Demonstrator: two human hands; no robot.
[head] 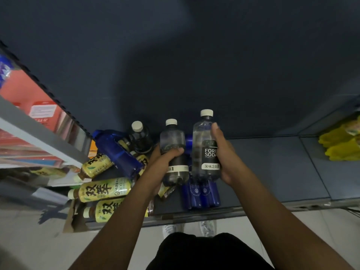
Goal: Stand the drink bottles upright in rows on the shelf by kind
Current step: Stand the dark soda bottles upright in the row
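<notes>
Reference item: the blue bottle group [201,191], which sat at the front edge of the dark shelf [272,164] (whether these bottles stood or lay could not be determined from this angle).

1. The left hand [165,164] gripped the left soda bottle [173,137], with its fingers curled round the dark label. The bottle was held cap away from the person, just left of the blue bottle group, and its base overlapped the group's left edge.
2. The right hand [226,158] gripped the right soda bottle [203,141], with the thumb along the clear upper body and the palm against the label marked "SODA". The bottle was held cap away from the person, its base directly over the far end of the blue bottle group. The two held bottles were side by side, very close together.
3. A third soda bottle [139,137], also white-capped, stood farther left of and behind the blue bottle group.
4. A tilted blue bottle [118,151] lay left of the group, resting across other bottles.
5. Three yellow tea bottles [103,190] lay on their sides well left of the group, caps pointing left.
6. Yellow packets [339,149] occupied the next shelf section, far right of the group.
7. Red boxes [42,112] sat on a higher shelf, far left of the group.
</notes>
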